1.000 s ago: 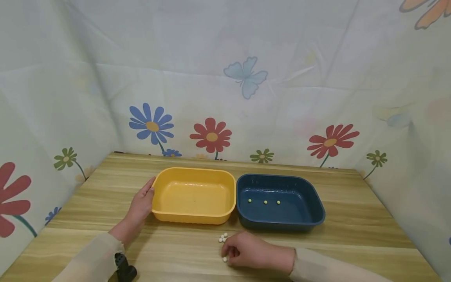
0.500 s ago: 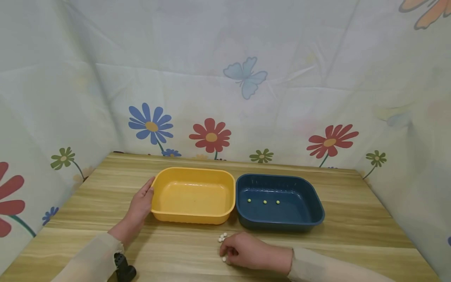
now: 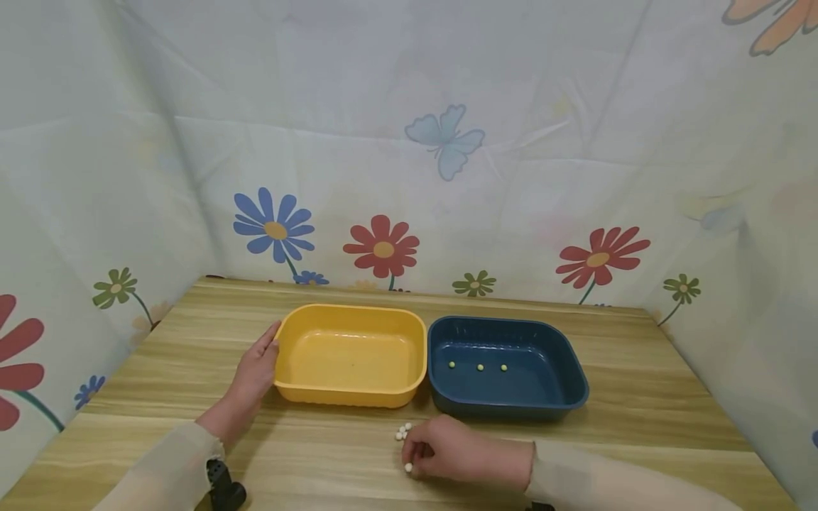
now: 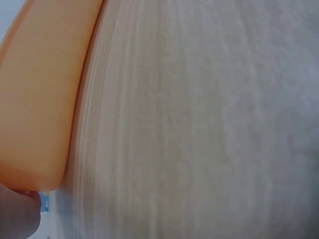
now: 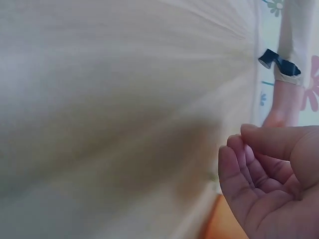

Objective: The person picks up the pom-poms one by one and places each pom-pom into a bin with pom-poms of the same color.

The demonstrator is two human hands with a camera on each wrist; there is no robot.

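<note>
Yellow bin (image 3: pixel 348 398) and navy bin (image 3: pixel 511 409) stand side by side, the left hand (image 3: pixel 252 369) laid mostly straight-fingered along the yellow one's outer side — probably to steady it. Over the tabletop (image 3: pixel 307 447) in front, beside a cluster of white beads (image 3: pixel 402 431), the right hand (image 3: pixel 454 448) curls inward, seemingly pinching a single bead (image 3: pixel 408 468) between thumb and fingertip — no writing is legible.
</note>
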